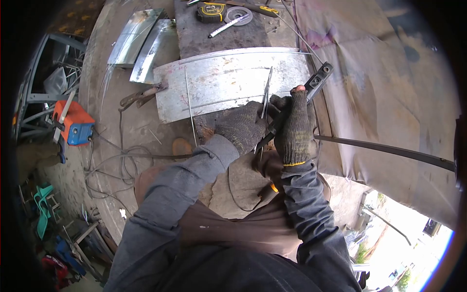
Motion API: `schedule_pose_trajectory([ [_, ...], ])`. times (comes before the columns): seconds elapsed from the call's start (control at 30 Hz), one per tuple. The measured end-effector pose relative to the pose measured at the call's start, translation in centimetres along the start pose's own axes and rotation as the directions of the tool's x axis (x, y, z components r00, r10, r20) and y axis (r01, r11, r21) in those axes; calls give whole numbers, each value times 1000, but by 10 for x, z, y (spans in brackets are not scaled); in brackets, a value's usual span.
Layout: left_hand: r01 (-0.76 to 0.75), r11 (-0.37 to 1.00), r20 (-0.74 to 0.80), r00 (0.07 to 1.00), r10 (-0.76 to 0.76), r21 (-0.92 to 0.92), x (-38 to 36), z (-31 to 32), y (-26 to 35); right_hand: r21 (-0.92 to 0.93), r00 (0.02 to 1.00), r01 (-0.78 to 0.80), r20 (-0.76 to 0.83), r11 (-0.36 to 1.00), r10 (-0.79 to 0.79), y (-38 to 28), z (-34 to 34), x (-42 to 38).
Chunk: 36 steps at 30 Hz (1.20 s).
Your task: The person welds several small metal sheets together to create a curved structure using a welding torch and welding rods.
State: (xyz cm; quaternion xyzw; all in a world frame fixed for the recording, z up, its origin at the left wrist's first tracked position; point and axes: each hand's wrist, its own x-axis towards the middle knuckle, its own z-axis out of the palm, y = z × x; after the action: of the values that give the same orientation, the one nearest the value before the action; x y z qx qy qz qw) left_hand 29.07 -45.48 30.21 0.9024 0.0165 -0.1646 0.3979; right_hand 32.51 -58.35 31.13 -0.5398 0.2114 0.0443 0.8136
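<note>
Both my hands wear dark knitted work gloves. My right hand is closed round the black handle of a welding electrode holder. A long thin welding rod sticks out from its head toward the top. Close beside it, my left hand is closed at the near edge of a curved silvery metal sheet. Thin metal rods run up from its fingers across the sheet; the grip itself is partly hidden. Another thin rod crosses the sheet's left part.
Beyond the sheet lie a tape measure, a grinding disc and a white marker. Two metal pieces and a clamp-like tool are at left. An orange welding machine stands near coiled cable. A tarp hangs right.
</note>
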Motion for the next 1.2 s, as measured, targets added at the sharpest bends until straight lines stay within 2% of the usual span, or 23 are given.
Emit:
schedule_pose_trajectory([
  [0.03, 43, 999, 16, 999, -43, 22, 4, 3, 1, 16, 999, -37, 18, 999, 37, -5, 2, -6],
  [0.1, 24, 1000, 2, 1000, -24, 8, 9, 11, -7, 30, 996, -77, 44, 997, 76, -10, 4, -13],
  [0.27, 50, 998, -3, 999, -50, -40, 9, 8, -7, -62, 999, 0, 41, 998, 3, -13, 2, -14],
  [0.3, 68, 995, -27, 997, -70, -67, 8, 6, -4, 19, 995, 93, 19, 996, -93, -15, 12, -19],
  [0.37, 81, 992, -43, 995, -86, -96, 9, 6, -3, -34, 996, 81, 34, 996, -80, -22, 9, -23],
  [0.43, -24, 978, -97, 995, 4, -206, 12, 2, -11, -71, 997, 67, 30, 995, -65, -31, 12, -30],
  [0.47, -25, 978, -94, 996, 5, -209, 14, -3, -11, -73, 997, 68, 26, 995, -66, -30, 14, -30],
  [0.53, -56, 928, -104, 994, 18, -369, 17, -16, -10, 1, 994, 111, 13, 994, -111, -27, 15, -28],
  [0.6, -98, 948, -106, 992, 69, -302, 18, -15, -8, -20, 996, 87, 27, 996, -87, -26, 13, -29],
  [0.67, 10, 929, -68, 997, -38, -370, 21, -7, -7, -41, 996, 63, 61, 997, -60, -23, 13, -27],
  [0.7, -148, 961, -165, 980, 111, -232, 21, 1, -14, -58, 996, 69, 54, 996, -66, -21, 11, -28],
  [0.73, -143, 962, -174, 979, 104, -231, 23, 7, -21, -75, 996, 75, 48, 994, -71, -20, 9, -28],
  [0.8, -88, 913, -147, 989, 31, -398, 20, 0, -8, -43, 995, 63, 78, 997, -60, -20, 8, -28],
  [0.83, -69, 816, -172, 984, -38, -573, 18, -6, -2, -4, 994, 77, 77, 997, -76, -20, 9, -29],
  [0.87, -65, 819, -176, 983, -45, -570, 15, -10, 3, 35, 993, 88, 76, 995, -91, -20, 10, -29],
  [0.9, -107, 818, -239, 970, -38, -565, 12, -14, 6, 66, 984, 156, 78, 986, -160, -15, 7, -24],
  [0.93, -150, 818, -301, 953, -29, -556, 7, -18, 10, 71, 984, 147, 88, 987, -153, -15, 8, -24],
  [0.97, -161, 888, -360, 933, -5, -431, 2, -24, 15, 117, 977, 177, 103, 977, -189, -19, 9, -27],
  [1.0, -158, 890, -366, 931, -10, -427, 3, -24, 12, 162, 967, 208, 113, 965, -227, -23, 10, -28],
  [1.07, -498, 793, -555, 793, 253, -351, 4, -19, 7, 183, 972, 203, 80, 962, -221, -29, 10, -28],
  [1.13, -501, 783, -530, 805, 265, -368, 1, -18, 4, 263, 973, 186, 82, 947, -214, -35, 2, -27],
  [1.2, -503, 773, -490, 822, 290, -387, -4, -20, -2, 266, 973, 202, 56, 943, -224, -37, -7, -19],
])
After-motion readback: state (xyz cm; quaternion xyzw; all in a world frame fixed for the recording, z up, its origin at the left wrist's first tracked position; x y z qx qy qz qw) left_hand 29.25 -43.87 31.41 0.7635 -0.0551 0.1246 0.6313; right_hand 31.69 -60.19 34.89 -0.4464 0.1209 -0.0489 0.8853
